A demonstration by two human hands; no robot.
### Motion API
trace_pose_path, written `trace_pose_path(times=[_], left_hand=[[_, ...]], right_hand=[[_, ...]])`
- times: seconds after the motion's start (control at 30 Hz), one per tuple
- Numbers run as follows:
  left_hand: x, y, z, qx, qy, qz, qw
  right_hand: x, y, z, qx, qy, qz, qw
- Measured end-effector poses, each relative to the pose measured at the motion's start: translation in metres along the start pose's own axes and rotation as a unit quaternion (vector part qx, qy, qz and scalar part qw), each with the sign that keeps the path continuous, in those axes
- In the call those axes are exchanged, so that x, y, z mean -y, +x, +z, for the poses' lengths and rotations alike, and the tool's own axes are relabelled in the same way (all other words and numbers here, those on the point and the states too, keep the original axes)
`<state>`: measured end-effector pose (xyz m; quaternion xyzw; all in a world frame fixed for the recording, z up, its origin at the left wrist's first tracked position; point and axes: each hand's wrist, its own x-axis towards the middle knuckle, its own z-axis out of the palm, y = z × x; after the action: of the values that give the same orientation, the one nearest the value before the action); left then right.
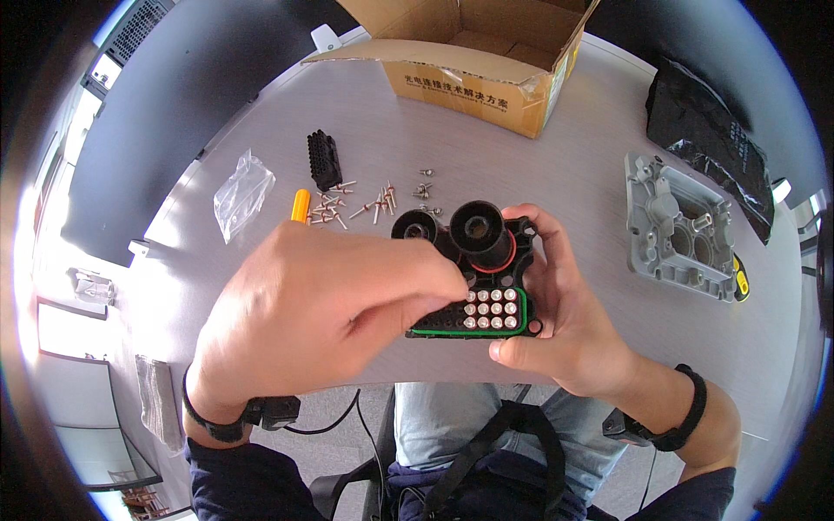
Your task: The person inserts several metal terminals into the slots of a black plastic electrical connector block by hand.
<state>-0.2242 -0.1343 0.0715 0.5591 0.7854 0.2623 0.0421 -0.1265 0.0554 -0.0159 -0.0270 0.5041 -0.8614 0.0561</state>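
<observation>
Above the table (573,178): black two-tubed housing (493,279)
Right hand (580,339): I see it clamped on the housing's right side
Left hand (326,300): bunched beside the pins (497,309); I can't tell its grip

The view comes from the left of two wide fisheye cameras worn side by side on the person's head, looking steeply down and a little forward over the table (556,178). Upright and unmirrored, it takes in the wearer's lap (447,421) and forearms (656,386) low down, and a cardboard box (473,95) farther off at the top. The left hand (304,304) sits close beneath the lens and looms large left of the centre; the right hand (569,330) looks smaller. Toward the rim, straight edges bow into curves, and darkness closes off the corners.
</observation>
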Motion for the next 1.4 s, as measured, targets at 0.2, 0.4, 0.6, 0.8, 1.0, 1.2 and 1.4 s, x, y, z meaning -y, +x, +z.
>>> trace_pose_path(times=[0.2, 0.4, 0.6, 0.8, 1.0, 1.2, 1.4], left_hand=[[-0.003, -0.001, 0.006, -0.064, 0.022, 0.050, 0.997], [0.032, 0.003, -0.016, -0.149, 0.126, -0.074, 0.978], [0.060, 0.004, -0.012, 0.005, 0.233, -0.168, 0.958], [0.072, 0.004, 0.001, 0.046, 0.213, -0.171, 0.961], [0.073, 0.004, 0.003, 0.047, 0.206, -0.161, 0.964], [0.071, 0.003, 0.002, 0.089, 0.221, -0.175, 0.955], [0.032, 0.001, -0.023, -0.022, -0.034, -0.084, 0.996]], right_hand=[[-0.002, 0.000, 0.002, -0.012, 0.034, 0.004, 0.999], [-0.003, 0.000, -0.002, -0.030, 0.070, 0.010, 0.997], [-0.003, 0.001, -0.002, -0.015, 0.068, 0.008, 0.998], [-0.002, 0.001, -0.001, -0.018, 0.065, 0.012, 0.998], [0.000, 0.001, 0.000, -0.028, 0.055, 0.024, 0.998], [0.000, 0.000, 0.001, -0.032, 0.054, 0.024, 0.998], [0.001, 0.001, 0.001, -0.038, 0.061, 0.030, 0.997]])
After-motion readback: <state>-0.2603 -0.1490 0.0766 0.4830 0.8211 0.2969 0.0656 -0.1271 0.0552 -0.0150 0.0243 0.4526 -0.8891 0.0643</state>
